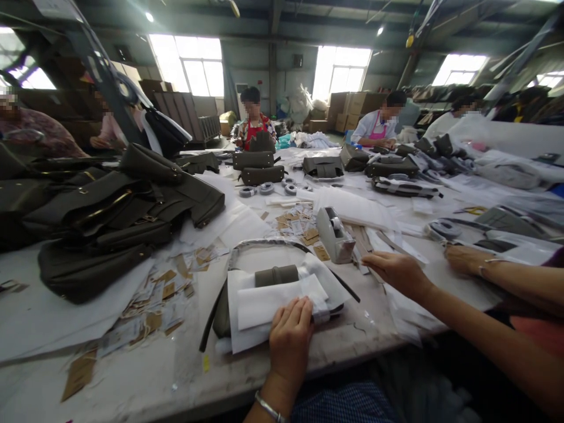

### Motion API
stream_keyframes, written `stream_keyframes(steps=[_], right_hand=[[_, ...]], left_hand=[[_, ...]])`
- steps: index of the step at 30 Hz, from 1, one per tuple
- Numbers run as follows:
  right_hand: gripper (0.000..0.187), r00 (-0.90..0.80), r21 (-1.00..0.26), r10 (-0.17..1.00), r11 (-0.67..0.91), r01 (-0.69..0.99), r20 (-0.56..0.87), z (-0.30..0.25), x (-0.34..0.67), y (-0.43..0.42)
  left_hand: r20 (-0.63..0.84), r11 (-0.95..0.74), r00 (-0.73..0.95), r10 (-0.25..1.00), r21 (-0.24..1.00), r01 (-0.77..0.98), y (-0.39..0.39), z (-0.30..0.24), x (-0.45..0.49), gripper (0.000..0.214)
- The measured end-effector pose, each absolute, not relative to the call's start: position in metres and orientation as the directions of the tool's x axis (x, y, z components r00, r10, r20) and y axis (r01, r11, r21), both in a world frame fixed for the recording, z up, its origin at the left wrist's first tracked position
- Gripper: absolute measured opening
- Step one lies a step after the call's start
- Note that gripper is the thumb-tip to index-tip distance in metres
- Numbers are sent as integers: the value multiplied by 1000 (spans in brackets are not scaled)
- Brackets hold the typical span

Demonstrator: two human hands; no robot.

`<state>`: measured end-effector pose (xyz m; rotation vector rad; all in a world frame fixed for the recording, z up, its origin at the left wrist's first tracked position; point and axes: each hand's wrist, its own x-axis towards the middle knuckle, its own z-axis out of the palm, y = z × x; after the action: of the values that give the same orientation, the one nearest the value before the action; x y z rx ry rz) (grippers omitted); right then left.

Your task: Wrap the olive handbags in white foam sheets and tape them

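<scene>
In front of me lies a dark olive handbag (221,317), partly covered by white paper sheets (268,305). Its wrapped handle (268,244) arches at the back, and an olive piece (277,275) shows between the papers. My left hand (291,335) lies flat on the paper at the bag's front right, fingers stretched out. My right hand (399,273) reaches out to the right of the grey tape dispenser (337,238). Its fingertips are pressed together beside some narrow strips (362,241); whatever they may pinch is too small to make out.
Olive bags (132,205) pile up at the left. Tags (154,320) lie scattered beside the wrapped bag. A stack of white paper (352,205) sits behind the dispenser. At right, a co-worker's hand (465,259) rests near another bag. Several people work across the table.
</scene>
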<state>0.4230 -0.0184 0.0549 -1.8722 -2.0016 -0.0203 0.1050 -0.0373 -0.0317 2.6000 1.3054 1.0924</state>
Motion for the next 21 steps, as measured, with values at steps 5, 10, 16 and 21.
stream_keyframes(steps=[5, 10, 16, 21], right_hand=[[27, -471, -211, 880, 472, 856, 55, 102, 374, -25], [20, -718, -287, 690, 673, 682, -87, 118, 321, 4], [7, -768, -105, 567, 780, 616, -298, 91, 283, 57], [15, -735, 5, 537, 809, 588, -414, 76, 260, 79]], left_hand=[[571, -650, 404, 715, 331, 684, -37, -29, 105, 32], [579, -645, 392, 715, 330, 690, -38, -29, 106, 30], [597, -643, 371, 711, 337, 688, -37, -32, 107, 26], [616, -638, 356, 703, 325, 698, -36, -35, 108, 26]])
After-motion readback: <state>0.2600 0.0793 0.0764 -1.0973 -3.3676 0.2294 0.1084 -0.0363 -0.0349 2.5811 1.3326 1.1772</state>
